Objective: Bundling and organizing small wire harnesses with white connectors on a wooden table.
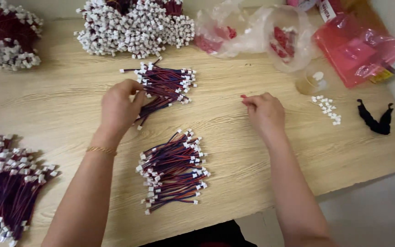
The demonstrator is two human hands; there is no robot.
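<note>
My left hand (119, 109) rests on the left end of a loose bundle of red and blue wires with white plug ends (168, 87), fingers pinching some of its wires. My right hand (265, 112) lies on the wooden table (60, 100) to the right of that bundle, fingers curled together; whether a small piece sits in them I cannot tell. A second, tidier bundle of the same wires (173, 171) lies nearer the table's front edge, between my forearms.
Big heaps of wired plugs sit at the back (136, 25), far left (5, 39) and front left (8, 187). Clear bags (257, 34), a red packet (355, 50), loose white plugs (327, 109) and a black band (376, 120) lie right.
</note>
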